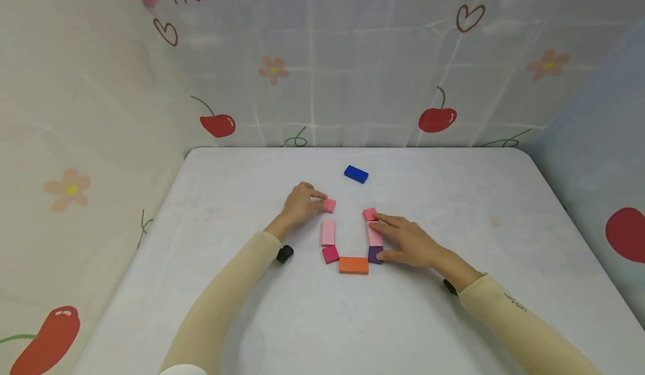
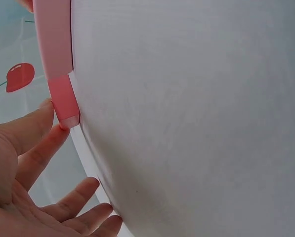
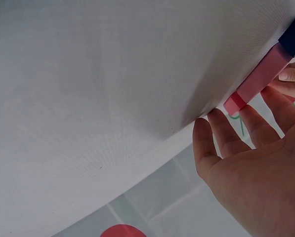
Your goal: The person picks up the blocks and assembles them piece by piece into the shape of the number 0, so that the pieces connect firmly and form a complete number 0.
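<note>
In the head view my left hand [image 1: 300,204] pinches a small pink block [image 1: 330,206] between thumb and index finger; the other fingers spread away from it. Below it lie a light pink block [image 1: 328,233] and a crimson block [image 1: 330,254]. My right hand [image 1: 409,242] rests along the opposite row with fairly straight fingers. Its fingers touch a small pink block [image 1: 369,214] and a longer light pink block [image 1: 374,235], while the thumb touches a dark purple block [image 1: 374,256]. An orange block [image 1: 354,265] lies between the lower ends of both rows.
A blue block [image 1: 356,174] lies apart, farther back on the white table [image 1: 252,330]. Patterned curtains [image 1: 353,84] stand behind the table and at both sides.
</note>
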The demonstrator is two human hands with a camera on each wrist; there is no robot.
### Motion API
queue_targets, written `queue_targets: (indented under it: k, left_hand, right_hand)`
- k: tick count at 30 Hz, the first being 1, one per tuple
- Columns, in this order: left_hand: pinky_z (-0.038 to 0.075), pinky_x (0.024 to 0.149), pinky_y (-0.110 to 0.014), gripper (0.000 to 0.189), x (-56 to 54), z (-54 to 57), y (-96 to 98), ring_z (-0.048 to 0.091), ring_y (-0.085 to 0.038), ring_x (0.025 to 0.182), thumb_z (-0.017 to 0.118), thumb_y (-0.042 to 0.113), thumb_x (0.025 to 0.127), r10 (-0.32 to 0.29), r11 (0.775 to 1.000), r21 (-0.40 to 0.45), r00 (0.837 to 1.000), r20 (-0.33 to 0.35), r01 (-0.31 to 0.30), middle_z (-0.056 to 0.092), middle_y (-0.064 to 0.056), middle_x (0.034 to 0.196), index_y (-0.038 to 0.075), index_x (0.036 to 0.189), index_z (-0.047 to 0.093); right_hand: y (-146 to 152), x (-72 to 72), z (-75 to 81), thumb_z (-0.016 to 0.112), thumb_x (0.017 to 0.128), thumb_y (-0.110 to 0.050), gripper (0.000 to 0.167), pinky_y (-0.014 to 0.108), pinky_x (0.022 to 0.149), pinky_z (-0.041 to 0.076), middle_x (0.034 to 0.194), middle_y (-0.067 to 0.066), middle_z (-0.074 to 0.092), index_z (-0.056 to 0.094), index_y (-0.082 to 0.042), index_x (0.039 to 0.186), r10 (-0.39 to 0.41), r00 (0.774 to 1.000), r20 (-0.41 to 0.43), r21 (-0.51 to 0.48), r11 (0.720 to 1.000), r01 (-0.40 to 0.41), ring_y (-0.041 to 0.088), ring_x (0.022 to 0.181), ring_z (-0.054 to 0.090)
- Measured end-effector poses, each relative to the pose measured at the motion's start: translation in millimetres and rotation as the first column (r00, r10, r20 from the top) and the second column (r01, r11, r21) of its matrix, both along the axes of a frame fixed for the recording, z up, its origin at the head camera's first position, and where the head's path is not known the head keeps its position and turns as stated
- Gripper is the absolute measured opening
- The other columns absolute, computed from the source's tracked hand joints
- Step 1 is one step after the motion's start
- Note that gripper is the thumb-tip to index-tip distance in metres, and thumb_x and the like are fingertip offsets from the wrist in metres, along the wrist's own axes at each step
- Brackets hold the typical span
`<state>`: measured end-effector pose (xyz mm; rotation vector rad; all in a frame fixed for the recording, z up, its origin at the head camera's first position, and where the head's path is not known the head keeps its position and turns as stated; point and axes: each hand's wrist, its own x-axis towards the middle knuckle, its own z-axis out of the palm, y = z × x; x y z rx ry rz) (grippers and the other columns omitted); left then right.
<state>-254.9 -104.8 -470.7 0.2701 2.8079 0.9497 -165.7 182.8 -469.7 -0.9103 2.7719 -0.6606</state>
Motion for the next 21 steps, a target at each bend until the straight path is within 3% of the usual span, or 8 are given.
queue_targets:
  k: [7,21]
  left_hand:
    - [0.038,0.108,-0.048,0.025,6.1,1.9,1.4,0.046,-0.033,0.131,0.071,0.021,0.089,-0.037,0.999,-0.013,0.999,-0.019,0.037,0.054,-0.019,0.135,0.012,0.112,0.075]
    - [0.038,0.109,-0.046,0.027,10.9,0.0,3.7,0.046,-0.031,0.131,0.073,0.024,0.088,-0.039,0.999,-0.021,0.999,0.0,0.039,0.053,-0.017,0.138,0.014,0.113,0.075]
  right_hand:
    - [0.6,-0.3,0.9,0.077,0.082,-0.033,0.071,0.065,0.101,0.038,0.153,0.015,0.04,0.05,-0.011,0.144,0.003,1.0,0.002,-0.003,1.0,-0.003,0.04,0.137,0.04]
    - [1.2,-1.0,1.3,0.078,0.082,-0.032,0.07,0.065,0.1,0.039,0.153,0.015,0.041,0.05,-0.011,0.143,0.008,1.0,-0.001,-0.014,1.0,-0.008,0.039,0.136,0.041]
